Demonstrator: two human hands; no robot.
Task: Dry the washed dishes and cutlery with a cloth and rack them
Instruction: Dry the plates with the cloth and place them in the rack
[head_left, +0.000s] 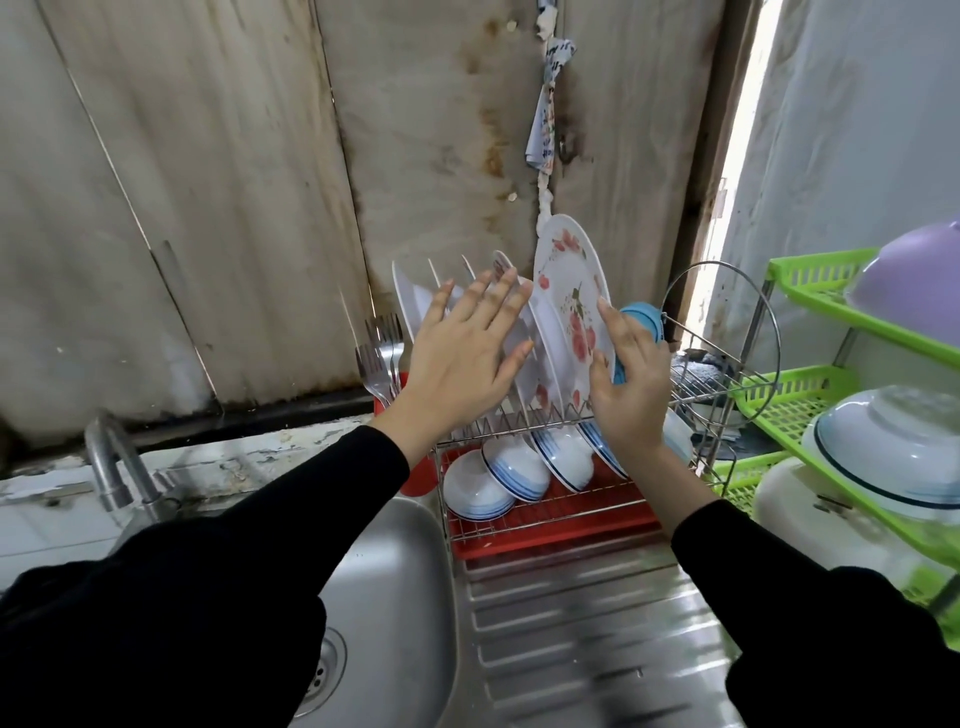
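Observation:
A white plate with red flowers (569, 296) stands on edge in the top tier of the wire dish rack (545, 512), at the right end of a row of white plates (415, 306). My right hand (626, 384) grips its lower right rim. My left hand (467, 353) is spread flat, fingers apart, against the neighbouring plates. Blue-rimmed bowls (498, 480) lean in the lower tier over a red drip tray. Forks (382, 353) stand in a red holder at the rack's left. No cloth is in either hand.
A steel sink (384, 587) with a tap (111, 462) lies at the left, its ribbed drainboard (587, 649) in front. A green plastic shelf (810, 400) at the right holds a purple bowl (914, 291) and white bowls. A blue cup (641, 322) sits behind the plate.

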